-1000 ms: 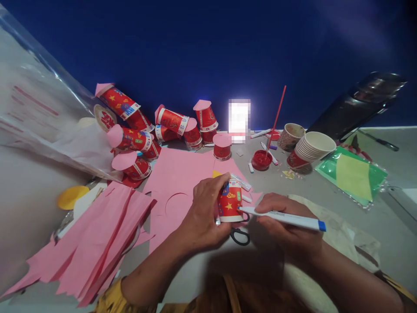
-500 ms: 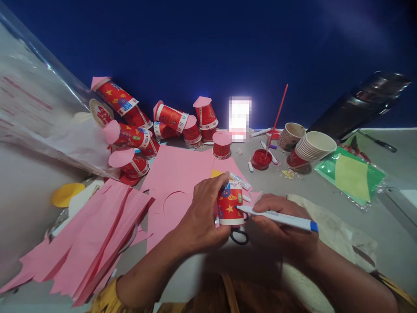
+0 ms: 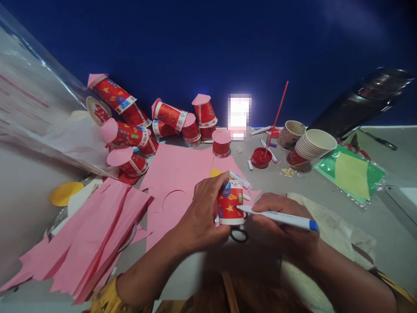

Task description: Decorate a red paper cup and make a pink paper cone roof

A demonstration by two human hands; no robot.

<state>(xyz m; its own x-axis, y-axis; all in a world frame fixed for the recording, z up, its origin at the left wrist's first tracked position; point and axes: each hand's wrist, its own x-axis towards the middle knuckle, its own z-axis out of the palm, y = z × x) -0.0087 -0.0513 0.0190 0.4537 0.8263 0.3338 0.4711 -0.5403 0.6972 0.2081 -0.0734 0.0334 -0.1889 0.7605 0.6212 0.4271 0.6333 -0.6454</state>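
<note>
The left hand [image 3: 203, 213] grips a red paper cup [image 3: 232, 215] in front of the person, above the table [image 3: 276, 182], its fingers curled round the cup's side, with the thumb low near the bottom edge. The cup's wall shows a yellow star, a small green label and blue strokes near the top. The right hand [image 3: 288, 221] pinches a white marker [image 3: 276, 216] close to its writing end, the fingers closed on the barrel and the blue back end pointing outward to the right. The blue tip is at the cup's wall, beside the star; whether it presses on the surface is too fine to tell. Just below the cup shows a black scissors handle [image 3: 239, 241]. A pink paper sheet [image 3: 182, 167] with a curved cut lies beyond the left hand, and folded pink paper [image 3: 87, 243] lies to the left. At the sheet's far edge stands a short red cup [image 3: 221, 150] topped by a pink paper cone [image 3: 221, 136]. Farther right are a red tub [image 3: 260, 159] with a thin red stick [image 3: 279, 111] in it and a stack of paper cups [image 3: 300, 153].
</note>
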